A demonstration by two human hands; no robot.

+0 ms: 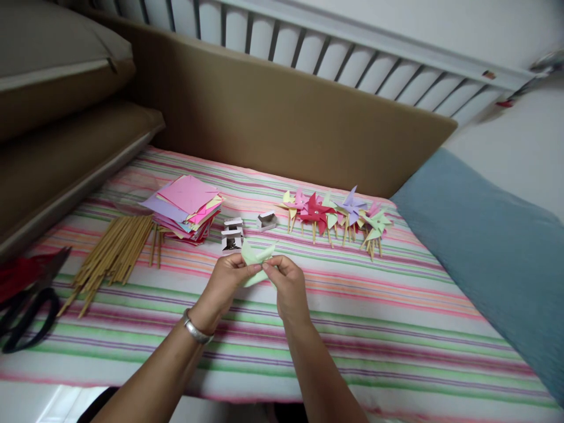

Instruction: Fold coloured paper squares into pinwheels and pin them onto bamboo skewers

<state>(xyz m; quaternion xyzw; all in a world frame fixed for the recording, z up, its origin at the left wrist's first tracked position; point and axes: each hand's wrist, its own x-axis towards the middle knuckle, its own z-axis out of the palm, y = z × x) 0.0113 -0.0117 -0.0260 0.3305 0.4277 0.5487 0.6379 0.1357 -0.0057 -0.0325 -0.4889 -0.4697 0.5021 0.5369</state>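
My left hand [229, 281] and my right hand [287, 286] meet over the striped cloth [352, 329], both pinching a folded pale green paper [255, 256] whose flaps stick up between the fingertips. A silver bracelet sits on my left wrist. Just beyond the hands stand small white pin boxes [232, 234], with one more box [267, 220] to their right. A stack of coloured paper squares [187, 207] lies to the far left of the hands, and a row of finished pinwheels on sticks [337, 216] lies to the far right.
A bundle of wooden sticks [112, 254] lies at the left. Black scissors [26, 311] rest at the left edge beside red paper. A brown padded board [282, 117] stands behind, brown cushions at the far left, a blue pillow [489, 252] at the right.
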